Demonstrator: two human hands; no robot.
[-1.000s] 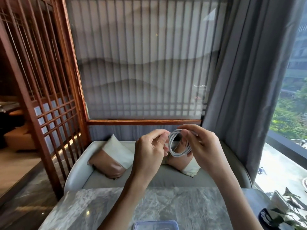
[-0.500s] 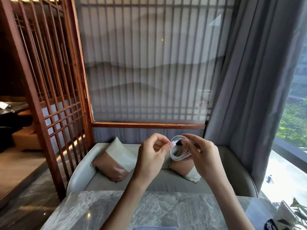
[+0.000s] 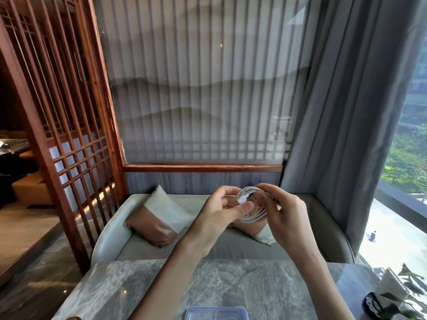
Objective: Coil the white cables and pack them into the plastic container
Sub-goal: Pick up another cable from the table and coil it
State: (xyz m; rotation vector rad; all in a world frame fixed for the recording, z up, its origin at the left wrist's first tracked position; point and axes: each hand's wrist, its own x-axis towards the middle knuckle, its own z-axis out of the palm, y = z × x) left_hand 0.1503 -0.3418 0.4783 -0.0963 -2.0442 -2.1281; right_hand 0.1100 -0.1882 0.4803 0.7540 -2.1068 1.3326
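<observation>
A coiled white cable (image 3: 253, 217) is held in the air above the far edge of the marble table (image 3: 231, 282). My right hand (image 3: 283, 215) grips the coil's loops from the right, fingers curled over its top. My left hand (image 3: 221, 215) pinches the cable's white plug end between thumb and fingers at the coil's left side. The clear plastic container (image 3: 216, 313) sits at the bottom edge of the view, below my hands; only its far rim shows.
A grey bench (image 3: 108, 236) with brown-and-white cushions (image 3: 159, 219) stands behind the table. A wooden lattice screen (image 3: 69, 135) is on the left, a grey curtain (image 3: 346, 112) on the right. A potted plant (image 3: 402, 296) and a dark object (image 3: 372, 303) sit at the table's right corner.
The camera tilted down a little, so the container's rim shows again. My left hand has brought the plug end in against the coil.
</observation>
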